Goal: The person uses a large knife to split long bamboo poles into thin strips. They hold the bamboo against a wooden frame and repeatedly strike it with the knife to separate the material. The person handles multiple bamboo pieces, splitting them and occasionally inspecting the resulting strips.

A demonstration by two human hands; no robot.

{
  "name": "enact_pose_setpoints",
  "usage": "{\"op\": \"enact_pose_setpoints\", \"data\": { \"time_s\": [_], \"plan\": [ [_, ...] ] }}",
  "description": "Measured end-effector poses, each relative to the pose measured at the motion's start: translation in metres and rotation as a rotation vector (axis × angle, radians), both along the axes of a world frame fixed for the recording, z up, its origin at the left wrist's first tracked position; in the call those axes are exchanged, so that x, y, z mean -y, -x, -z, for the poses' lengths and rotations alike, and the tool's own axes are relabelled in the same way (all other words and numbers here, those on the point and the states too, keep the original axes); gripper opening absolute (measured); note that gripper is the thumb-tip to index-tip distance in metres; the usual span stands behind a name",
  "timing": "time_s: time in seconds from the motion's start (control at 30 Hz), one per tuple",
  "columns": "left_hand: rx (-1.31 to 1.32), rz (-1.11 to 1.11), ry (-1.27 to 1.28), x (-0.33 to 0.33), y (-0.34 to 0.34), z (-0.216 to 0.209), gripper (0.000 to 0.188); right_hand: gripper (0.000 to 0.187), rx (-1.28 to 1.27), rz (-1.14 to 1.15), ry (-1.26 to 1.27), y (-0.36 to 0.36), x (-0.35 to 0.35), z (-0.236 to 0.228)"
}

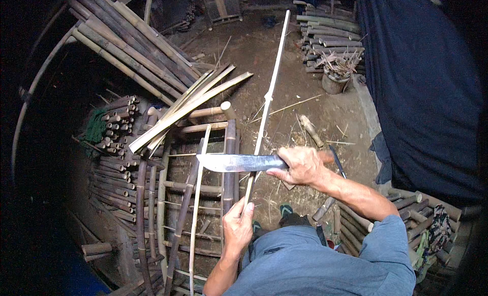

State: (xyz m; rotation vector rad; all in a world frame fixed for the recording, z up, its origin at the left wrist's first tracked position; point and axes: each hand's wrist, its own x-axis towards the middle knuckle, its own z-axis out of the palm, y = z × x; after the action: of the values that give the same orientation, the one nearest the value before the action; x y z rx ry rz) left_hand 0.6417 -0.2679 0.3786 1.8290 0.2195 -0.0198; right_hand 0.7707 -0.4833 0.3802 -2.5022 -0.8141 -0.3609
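- Clasping in a closed left hand (237, 229), at six o'clock, a bamboo strip (263, 123) reaching past twelve.
- Holding a machete (231, 163) in a tight right hand (300, 166) at four, blade crossing over the strip toward nine.
- Best worked with shallow, light strokes clear of the left hand, easing over the node (268, 97) toward one.
- Backed by split slats (193, 106) at ten, stacked poles (330, 34) at one.

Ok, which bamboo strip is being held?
The long pale strip in the left hand, crossed by the knife blade; no hand touches the other strips.
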Motion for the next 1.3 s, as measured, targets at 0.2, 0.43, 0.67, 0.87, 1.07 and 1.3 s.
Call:
{"op": "enact_pose_setpoints", "data": {
  "time_s": [0.2,0.43,0.67,0.87,1.07,1.3],
  "plan": [
    [0.080,0.067,-0.138,-0.005,0.027,0.008,0.029,0.049,-0.026,0.259,-0.067,-0.025,0.021,-0.004],
    [0.048,0.138,-0.235,-0.018,0.060,0.013,0.026,0.059,-0.202,0.573,-0.034,-0.070,0.059,-0.014],
    [-0.042,0.068,-0.164,-0.054,0.114,0.039,0.021,0.052,-0.046,0.544,0.111,-0.086,0.090,-0.019],
    [0.053,0.072,-0.244,-0.079,0.155,0.048,0.021,0.066,-0.114,0.690,0.167,-0.114,0.126,-0.039],
    [0.033,0.060,-0.309,-0.091,0.155,0.057,0.024,0.059,-0.093,0.563,0.112,-0.100,0.115,-0.037],
    [-0.060,0.065,-0.265,-0.105,0.163,0.071,0.026,0.058,-0.131,0.709,0.168,-0.100,0.130,-0.038]
  ]
}}
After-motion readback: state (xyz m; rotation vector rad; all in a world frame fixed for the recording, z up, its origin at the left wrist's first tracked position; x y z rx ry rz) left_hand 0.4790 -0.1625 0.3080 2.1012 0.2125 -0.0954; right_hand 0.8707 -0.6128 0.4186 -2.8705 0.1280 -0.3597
